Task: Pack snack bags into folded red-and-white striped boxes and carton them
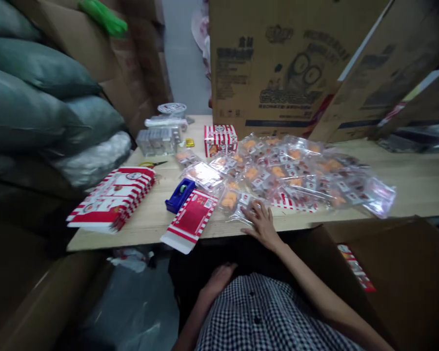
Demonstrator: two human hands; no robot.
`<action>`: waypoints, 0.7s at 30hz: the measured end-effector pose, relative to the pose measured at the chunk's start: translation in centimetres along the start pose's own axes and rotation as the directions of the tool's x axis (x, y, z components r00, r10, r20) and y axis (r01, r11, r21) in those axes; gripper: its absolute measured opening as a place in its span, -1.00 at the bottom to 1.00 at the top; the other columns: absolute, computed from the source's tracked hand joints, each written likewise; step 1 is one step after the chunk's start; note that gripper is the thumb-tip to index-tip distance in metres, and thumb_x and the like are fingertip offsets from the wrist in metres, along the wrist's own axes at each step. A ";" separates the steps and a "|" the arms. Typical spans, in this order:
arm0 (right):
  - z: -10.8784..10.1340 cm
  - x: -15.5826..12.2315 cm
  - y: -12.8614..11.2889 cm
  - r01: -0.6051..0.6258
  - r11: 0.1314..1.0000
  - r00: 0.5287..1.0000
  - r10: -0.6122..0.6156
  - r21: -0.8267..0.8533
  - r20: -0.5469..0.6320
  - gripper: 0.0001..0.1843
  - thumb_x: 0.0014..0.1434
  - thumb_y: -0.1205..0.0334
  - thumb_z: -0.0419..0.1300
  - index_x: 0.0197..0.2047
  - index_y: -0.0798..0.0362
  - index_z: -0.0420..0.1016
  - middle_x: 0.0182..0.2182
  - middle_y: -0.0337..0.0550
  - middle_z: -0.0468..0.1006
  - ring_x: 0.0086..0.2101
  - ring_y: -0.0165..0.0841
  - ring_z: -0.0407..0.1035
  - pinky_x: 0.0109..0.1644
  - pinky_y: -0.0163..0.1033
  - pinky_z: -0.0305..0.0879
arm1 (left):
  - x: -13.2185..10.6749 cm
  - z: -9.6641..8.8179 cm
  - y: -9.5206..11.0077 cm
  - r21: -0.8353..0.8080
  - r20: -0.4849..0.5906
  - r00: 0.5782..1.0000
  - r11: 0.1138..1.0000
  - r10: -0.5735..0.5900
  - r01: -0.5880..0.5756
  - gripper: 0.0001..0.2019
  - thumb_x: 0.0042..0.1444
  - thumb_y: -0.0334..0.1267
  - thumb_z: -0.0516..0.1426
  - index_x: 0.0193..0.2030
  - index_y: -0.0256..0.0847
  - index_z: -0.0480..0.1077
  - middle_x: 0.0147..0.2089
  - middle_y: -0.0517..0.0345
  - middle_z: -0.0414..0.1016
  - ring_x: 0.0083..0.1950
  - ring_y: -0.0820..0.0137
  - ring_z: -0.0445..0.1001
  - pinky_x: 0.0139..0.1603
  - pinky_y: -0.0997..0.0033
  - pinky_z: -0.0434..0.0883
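My right hand (262,225) lies at the table's front edge, fingers spread over a clear plastic packet (237,202) with orange pieces inside. It touches the packet from above without closing around it. Behind it spreads a heap of similar clear packets (296,170). My left hand (221,278) rests low on my lap, away from the table, its fingers loosely stretched and holding nothing I can see. A flat red-and-white carton (193,217) lies to the left of my right hand, beside a blue tape dispenser (180,195).
A stack of folded red-and-white cartons (113,197) is at the table's left, near scissors (152,164). An assembled box (221,140) stands behind the packets. Large cardboard boxes (270,73) line the back. An open carton (406,263) sits at right, sacks (32,107) at left.
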State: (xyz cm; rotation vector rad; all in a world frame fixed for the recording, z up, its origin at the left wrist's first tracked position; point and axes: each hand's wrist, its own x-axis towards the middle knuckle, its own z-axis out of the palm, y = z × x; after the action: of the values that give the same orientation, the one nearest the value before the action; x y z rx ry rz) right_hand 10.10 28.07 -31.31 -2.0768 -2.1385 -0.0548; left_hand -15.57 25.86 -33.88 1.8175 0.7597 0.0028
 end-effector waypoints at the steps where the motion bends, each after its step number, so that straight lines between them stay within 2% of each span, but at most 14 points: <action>1: 0.3 0.4 0.3 -0.013 1.000 1.000 0.013 -0.004 -0.018 -0.33 0.33 -0.13 0.14 0.45 -0.27 0.16 0.50 -0.10 -0.04 0.46 0.08 -0.32 0.42 0.34 -0.29 | -1.3 0.0 0.5 0.009 -0.017 1.000 1.000 -0.018 0.018 -0.67 0.33 -0.24 0.11 0.21 -0.13 0.43 0.22 -0.03 0.47 0.24 0.15 0.44 0.30 -0.01 0.35; 4: 0.7 2.0 1.6 -0.077 0.997 0.994 0.076 -0.004 -0.079 -0.48 0.42 -0.01 0.04 0.40 -0.25 0.27 0.46 -0.10 0.09 0.45 0.11 -0.31 0.40 0.41 -0.44 | -5.1 -1.4 3.5 -0.002 -0.145 0.989 1.000 0.027 -0.027 -0.60 0.31 -0.17 0.12 0.27 0.00 0.39 0.16 0.10 0.55 0.22 0.22 0.47 0.32 0.17 0.33; 6: 0.7 3.2 2.8 -0.125 0.992 0.987 0.124 -0.001 -0.099 -0.51 0.44 0.01 -0.01 0.38 -0.23 0.30 0.44 -0.07 0.14 0.44 0.11 -0.26 0.39 0.43 -0.46 | -7.0 -3.4 5.6 -0.030 -0.317 0.944 0.994 0.090 -0.105 -0.64 0.34 -0.10 0.08 0.24 0.00 0.42 0.05 0.13 0.61 0.10 0.27 0.54 0.24 0.26 0.40; 7: 0.6 3.8 3.4 -0.147 0.989 0.984 0.146 0.001 -0.103 -0.51 0.45 0.01 -0.03 0.38 -0.21 0.30 0.43 -0.05 0.15 0.44 0.12 -0.24 0.39 0.44 -0.44 | -7.6 -4.6 6.4 -0.028 -0.429 0.897 0.991 0.108 -0.133 -0.67 0.36 -0.10 0.06 0.19 -0.02 0.45 0.01 0.12 0.63 0.05 0.29 0.57 0.19 0.28 0.43; 9: 0.5 4.9 4.7 -0.193 0.981 0.976 0.192 0.004 -0.106 -0.50 0.45 0.00 -0.05 0.38 -0.19 0.31 0.42 -0.02 0.17 0.43 0.15 -0.21 0.37 0.47 -0.37 | -8.0 -7.3 6.9 0.044 -0.647 0.750 0.988 0.141 -0.147 -0.71 0.38 -0.11 0.04 0.10 -0.07 0.49 0.00 0.08 0.63 0.04 0.28 0.57 0.16 0.27 0.45; 11: 0.4 5.9 6.1 -0.240 0.971 0.965 0.240 0.006 -0.107 -0.50 0.45 0.00 -0.06 0.38 -0.16 0.32 0.42 0.01 0.17 0.42 0.18 -0.19 0.34 0.49 -0.32 | -7.3 -10.0 6.2 0.184 -0.775 0.595 0.977 0.214 -0.111 -0.74 0.36 -0.13 0.06 0.06 -0.09 0.49 0.06 0.02 0.59 0.13 0.23 0.52 0.24 0.17 0.41; 12: 0.3 6.4 6.7 -0.263 0.965 0.959 0.262 0.006 -0.106 -0.50 0.45 0.01 -0.06 0.37 -0.15 0.33 0.42 0.02 0.17 0.42 0.19 -0.18 0.34 0.51 -0.32 | -6.7 -11.2 5.5 0.252 -0.796 0.550 0.965 0.253 -0.080 -0.74 0.34 -0.14 0.08 0.07 -0.10 0.48 0.09 0.00 0.57 0.18 0.19 0.49 0.28 0.11 0.38; 13: 0.3 6.9 7.3 -0.282 0.960 0.954 0.281 0.008 -0.103 -0.50 0.45 0.01 -0.06 0.37 -0.15 0.33 0.42 0.02 0.17 0.41 0.20 -0.17 0.33 0.51 -0.31 | -5.8 -12.2 4.7 0.305 -0.795 0.538 0.951 0.281 -0.046 -0.73 0.32 -0.13 0.10 0.08 -0.11 0.47 0.12 -0.03 0.55 0.21 0.16 0.46 0.30 0.05 0.36; 14: 0.2 7.3 7.9 -0.297 0.955 0.950 0.296 0.010 -0.099 -0.50 0.45 0.02 -0.06 0.37 -0.16 0.33 0.43 0.01 0.16 0.41 0.20 -0.17 0.33 0.52 -0.31 | -4.9 -12.9 3.9 0.344 -0.780 0.552 0.939 0.294 -0.013 -0.70 0.30 -0.12 0.13 0.11 -0.12 0.46 0.16 -0.06 0.52 0.24 0.13 0.44 0.31 0.01 0.34; 16: 0.2 8.3 8.9 -0.319 0.948 0.944 0.319 0.015 -0.085 -0.50 0.45 0.01 -0.06 0.39 -0.18 0.30 0.43 -0.02 0.15 0.42 0.21 -0.17 0.34 0.52 -0.32 | -3.0 -13.5 2.6 0.397 -0.726 0.627 0.917 0.281 0.049 -0.58 0.22 -0.07 0.21 0.18 -0.14 0.42 0.23 -0.11 0.47 0.29 0.07 0.39 0.34 -0.08 0.31; 18: 0.0 9.2 9.9 -0.333 0.943 0.940 0.333 0.024 -0.066 -0.48 0.45 0.01 -0.07 0.40 -0.19 0.28 0.45 -0.04 0.12 0.42 0.22 -0.19 0.34 0.53 -0.37 | -1.6 -13.2 1.6 0.429 -0.670 0.697 0.900 0.257 0.081 -0.45 0.16 -0.02 0.27 0.25 -0.16 0.37 0.30 -0.15 0.41 0.35 0.03 0.33 0.38 -0.13 0.25; 19: -0.1 9.6 10.4 -0.336 0.941 0.940 0.337 0.030 -0.052 -0.48 0.44 0.01 -0.07 0.40 -0.19 0.27 0.45 -0.05 0.11 0.43 0.22 -0.19 0.34 0.53 -0.38 | -1.1 -13.0 1.3 0.436 -0.663 0.706 0.895 0.250 0.092 -0.42 0.16 -0.01 0.26 0.27 -0.16 0.35 0.33 -0.15 0.37 0.38 0.02 0.30 0.40 -0.14 0.22; 20: -0.3 10.0 10.9 -0.338 0.941 0.940 0.339 0.038 -0.034 -0.48 0.44 0.01 -0.06 0.40 -0.19 0.27 0.45 -0.05 0.10 0.43 0.22 -0.19 0.34 0.54 -0.37 | -0.9 -13.0 1.2 0.436 -0.679 0.691 0.894 0.249 0.107 -0.42 0.19 0.00 0.23 0.29 -0.16 0.32 0.36 -0.15 0.35 0.40 0.04 0.27 0.42 -0.13 0.20; 21: -0.5 10.3 11.4 -0.337 0.940 0.941 0.338 0.048 -0.014 -0.48 0.42 0.01 -0.03 0.39 -0.18 0.29 0.45 -0.04 0.11 0.42 0.23 -0.17 0.33 0.55 -0.34 | -0.8 -13.2 1.1 0.432 -0.715 0.654 0.892 0.249 0.133 -0.45 0.23 -0.01 0.19 0.31 -0.16 0.30 0.37 -0.15 0.32 0.42 0.05 0.24 0.43 -0.11 0.20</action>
State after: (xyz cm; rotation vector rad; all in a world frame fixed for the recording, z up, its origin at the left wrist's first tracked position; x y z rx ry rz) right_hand 21.25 38.62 -30.30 -2.3700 -1.7238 0.0118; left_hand -20.38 36.48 -27.53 2.3042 1.3788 0.7480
